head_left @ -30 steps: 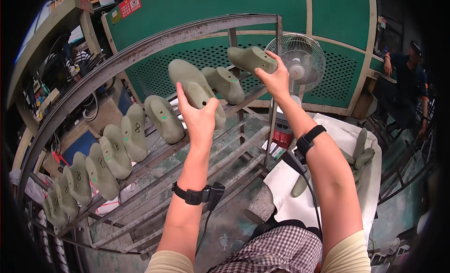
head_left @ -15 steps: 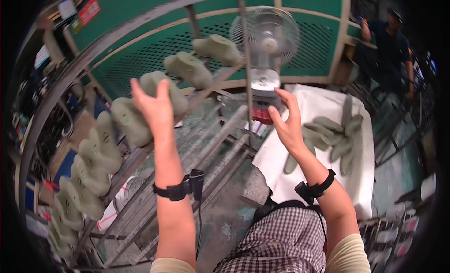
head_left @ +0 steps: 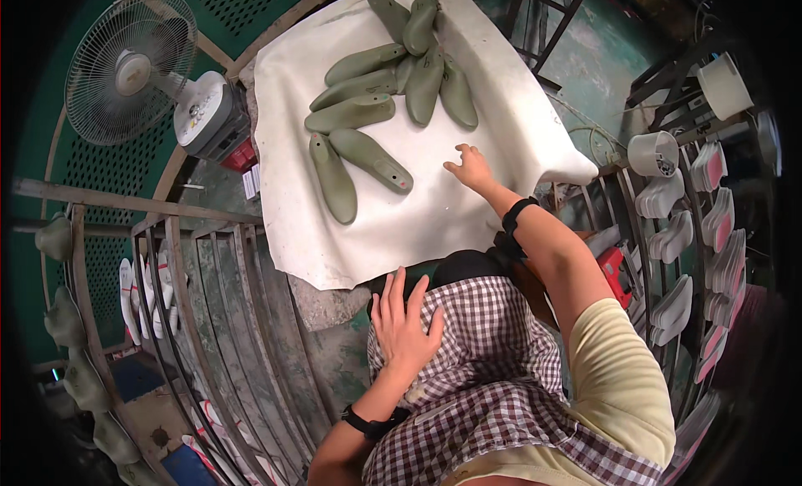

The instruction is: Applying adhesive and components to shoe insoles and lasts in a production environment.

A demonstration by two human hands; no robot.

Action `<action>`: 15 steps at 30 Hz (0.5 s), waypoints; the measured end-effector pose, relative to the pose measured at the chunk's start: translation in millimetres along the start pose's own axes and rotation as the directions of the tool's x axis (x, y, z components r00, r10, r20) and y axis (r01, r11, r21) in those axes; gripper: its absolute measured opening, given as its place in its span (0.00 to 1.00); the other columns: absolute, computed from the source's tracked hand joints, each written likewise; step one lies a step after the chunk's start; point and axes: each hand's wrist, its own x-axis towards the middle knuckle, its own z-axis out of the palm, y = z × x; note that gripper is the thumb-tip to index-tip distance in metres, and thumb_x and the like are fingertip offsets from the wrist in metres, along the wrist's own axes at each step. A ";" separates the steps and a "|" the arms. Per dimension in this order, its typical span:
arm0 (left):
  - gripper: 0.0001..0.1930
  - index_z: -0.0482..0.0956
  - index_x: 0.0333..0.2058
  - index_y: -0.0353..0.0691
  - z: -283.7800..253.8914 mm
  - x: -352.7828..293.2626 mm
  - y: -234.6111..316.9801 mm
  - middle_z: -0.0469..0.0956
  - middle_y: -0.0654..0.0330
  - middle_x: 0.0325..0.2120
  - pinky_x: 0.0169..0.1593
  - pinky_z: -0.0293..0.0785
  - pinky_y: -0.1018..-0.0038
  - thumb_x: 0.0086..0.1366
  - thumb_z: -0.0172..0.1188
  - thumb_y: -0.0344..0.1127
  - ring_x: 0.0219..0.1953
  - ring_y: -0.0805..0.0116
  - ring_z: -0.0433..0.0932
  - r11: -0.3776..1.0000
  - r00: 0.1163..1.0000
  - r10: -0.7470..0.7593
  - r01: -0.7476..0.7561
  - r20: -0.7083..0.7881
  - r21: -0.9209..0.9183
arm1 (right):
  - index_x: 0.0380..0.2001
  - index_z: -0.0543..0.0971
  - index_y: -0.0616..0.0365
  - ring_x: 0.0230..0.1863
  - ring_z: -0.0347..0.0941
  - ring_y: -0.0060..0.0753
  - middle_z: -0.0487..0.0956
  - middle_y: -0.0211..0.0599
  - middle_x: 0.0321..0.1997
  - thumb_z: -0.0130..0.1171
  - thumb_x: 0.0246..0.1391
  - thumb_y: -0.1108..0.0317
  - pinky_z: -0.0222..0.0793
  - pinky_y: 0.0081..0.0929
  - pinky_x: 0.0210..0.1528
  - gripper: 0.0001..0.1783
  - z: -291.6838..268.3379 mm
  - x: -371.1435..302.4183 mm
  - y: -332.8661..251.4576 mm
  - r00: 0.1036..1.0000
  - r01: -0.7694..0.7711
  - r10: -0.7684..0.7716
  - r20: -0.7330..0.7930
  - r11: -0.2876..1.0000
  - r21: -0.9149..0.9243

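Observation:
Several olive-green shoe lasts (head_left: 351, 113) lie loosely grouped on a white sheet (head_left: 288, 235) in front of me. Two of them are nearest: one last (head_left: 336, 184) points toward me, and another last (head_left: 372, 159) slants beside it. My right hand (head_left: 473, 169) is over the sheet, to the right of these two and apart from them, with fingers apart and nothing held. Low at my lap, my left hand (head_left: 403, 329) is spread flat with its fingers stretched out, against or just over my checked apron (head_left: 480, 319). It holds nothing.
A metal rack (head_left: 192, 311) stands at the left, with more green lasts (head_left: 88, 390) along its far-left bar. Behind it is a fan (head_left: 132, 73). At the right, another rack carries pale insole-shaped pieces (head_left: 723, 260) and a white round container (head_left: 653, 154).
The view has turned right, from the rack of lasts to the white sheet. My left hand has left the rack and dropped to my lap; my right hand is now over the sheet.

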 end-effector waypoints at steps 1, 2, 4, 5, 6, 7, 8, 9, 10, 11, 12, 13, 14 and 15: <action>0.26 0.76 0.57 0.44 0.4 4.4 1.9 0.63 0.46 0.66 0.67 0.54 0.45 0.59 0.63 0.40 0.67 0.45 0.61 0.997 1.000 -0.023 0.023 -0.003 -0.070 | 0.61 0.69 0.56 0.61 0.69 0.53 0.70 0.51 0.60 0.66 0.51 0.46 0.68 0.44 0.61 0.39 12.6 12.1 -8.8 0.997 0.079 -0.081 0.017 0.991 0.110; 0.26 0.76 0.57 0.44 3.0 9.5 3.3 0.63 0.46 0.66 0.67 0.54 0.45 0.59 0.63 0.40 0.67 0.45 0.61 0.998 0.999 -0.033 0.033 0.003 -0.061 | 0.62 0.68 0.57 0.61 0.69 0.52 0.71 0.50 0.59 0.66 0.51 0.43 0.67 0.44 0.62 0.42 23.5 23.4 -23.9 0.986 0.158 -0.167 0.022 0.963 0.220; 0.24 0.77 0.55 0.44 1.5 8.2 0.8 0.63 0.47 0.65 0.67 0.55 0.44 0.58 0.64 0.38 0.66 0.45 0.63 0.997 0.998 -0.066 0.066 0.005 -0.042 | 0.63 0.67 0.58 0.61 0.68 0.51 0.71 0.50 0.56 0.66 0.51 0.42 0.64 0.46 0.63 0.43 43.4 22.2 -82.4 0.926 0.335 -0.371 0.069 0.893 0.301; 0.23 0.78 0.53 0.44 -0.3 11.2 2.9 0.65 0.46 0.64 0.66 0.56 0.44 0.57 0.64 0.37 0.64 0.45 0.65 0.997 0.997 -0.070 0.070 0.009 -0.020 | 0.63 0.67 0.58 0.61 0.68 0.51 0.71 0.50 0.56 0.66 0.51 0.42 0.64 0.46 0.63 0.43 49.6 24.6 -100.8 0.926 0.329 -0.369 0.080 0.892 0.309; 0.23 0.78 0.53 0.44 -0.8 13.6 2.6 0.65 0.46 0.64 0.66 0.56 0.44 0.57 0.64 0.37 0.64 0.45 0.65 0.997 0.997 -0.075 0.076 0.015 -0.018 | 0.63 0.67 0.58 0.61 0.67 0.51 0.71 0.50 0.57 0.67 0.50 0.43 0.63 0.46 0.63 0.44 54.6 30.2 -115.4 0.913 0.398 -0.406 -0.033 0.873 0.282; 0.23 0.79 0.52 0.44 -2.0 15.0 0.3 0.66 0.46 0.63 0.66 0.57 0.44 0.56 0.64 0.36 0.64 0.45 0.66 0.996 0.996 -0.088 0.088 0.012 -0.016 | 0.63 0.66 0.59 0.61 0.66 0.51 0.70 0.50 0.57 0.67 0.50 0.43 0.62 0.46 0.63 0.45 60.5 38.7 -124.7 0.886 0.463 -0.439 -0.148 0.851 0.247; 0.23 0.79 0.51 0.43 -2.9 16.0 -0.2 0.66 0.46 0.63 0.66 0.57 0.43 0.55 0.64 0.36 0.63 0.45 0.67 0.995 0.996 -0.094 0.094 0.009 -0.018 | 0.63 0.66 0.59 0.61 0.66 0.51 0.70 0.50 0.57 0.67 0.50 0.43 0.62 0.46 0.63 0.45 67.3 55.4 -127.4 0.889 0.458 -0.433 -0.151 0.855 0.244; 0.23 0.80 0.50 0.43 -1.3 18.5 1.1 0.68 0.46 0.62 0.65 0.58 0.43 0.53 0.65 0.36 0.62 0.46 0.69 0.995 0.996 -0.095 0.095 0.002 -0.026 | 0.64 0.65 0.60 0.62 0.65 0.52 0.69 0.50 0.57 0.68 0.49 0.43 0.61 0.46 0.62 0.46 70.9 80.7 -124.0 0.928 0.269 -0.164 -0.334 0.916 0.297; 0.23 0.80 0.50 0.43 0.0 21.1 2.1 0.68 0.46 0.62 0.65 0.58 0.43 0.53 0.65 0.36 0.62 0.46 0.69 0.996 0.997 -0.081 0.081 0.006 -0.038 | 0.64 0.63 0.61 0.62 0.64 0.53 0.68 0.50 0.57 0.69 0.47 0.43 0.61 0.46 0.62 0.48 70.7 106.1 -116.2 0.866 0.087 0.121 -0.486 0.919 0.384; 0.23 0.80 0.49 0.43 -0.7 20.7 -0.8 0.68 0.46 0.62 0.65 0.58 0.43 0.52 0.65 0.35 0.61 0.46 0.69 0.994 0.995 -0.101 0.101 0.015 -0.029 | 0.64 0.63 0.61 0.62 0.64 0.53 0.68 0.50 0.57 0.69 0.47 0.43 0.61 0.46 0.62 0.48 72.0 123.9 -117.8 0.868 0.090 0.118 -0.483 0.918 0.387; 0.22 0.80 0.49 0.43 -2.3 21.1 -2.3 0.68 0.46 0.61 0.65 0.59 0.43 0.52 0.66 0.35 0.61 0.46 0.69 0.993 0.993 -0.118 0.118 0.026 -0.022 | 0.64 0.62 0.61 0.63 0.64 0.54 0.68 0.50 0.59 0.71 0.45 0.43 0.61 0.46 0.63 0.51 69.4 139.6 -118.0 0.847 -0.055 0.292 -0.444 0.879 0.473; 0.22 0.80 0.48 0.43 -3.1 23.4 -2.6 0.69 0.46 0.61 0.65 0.59 0.43 0.51 0.66 0.35 0.60 0.46 0.70 0.992 0.992 -0.127 0.127 0.023 -0.012 | 0.64 0.61 0.62 0.64 0.63 0.55 0.67 0.50 0.60 0.72 0.43 0.43 0.61 0.45 0.63 0.53 66.5 153.3 -117.8 0.799 -0.193 0.455 -0.392 0.812 0.551; 0.22 0.80 0.48 0.43 -2.6 25.7 -2.6 0.69 0.46 0.61 0.65 0.59 0.43 0.51 0.66 0.35 0.60 0.46 0.70 0.992 0.992 -0.122 0.122 0.021 -0.013 | 0.64 0.61 0.62 0.64 0.63 0.55 0.67 0.50 0.60 0.72 0.43 0.43 0.61 0.45 0.63 0.53 64.8 167.1 -113.4 0.797 -0.190 0.455 -0.396 0.812 0.552; 0.22 0.81 0.48 0.43 -1.8 27.9 -2.6 0.69 0.46 0.60 0.64 0.60 0.43 0.51 0.66 0.35 0.60 0.46 0.71 0.993 0.992 -0.118 0.118 0.034 -0.013 | 0.64 0.61 0.62 0.65 0.63 0.54 0.67 0.51 0.61 0.73 0.41 0.42 0.60 0.46 0.64 0.54 62.0 179.5 -108.3 0.824 -0.182 0.444 -0.352 0.795 0.578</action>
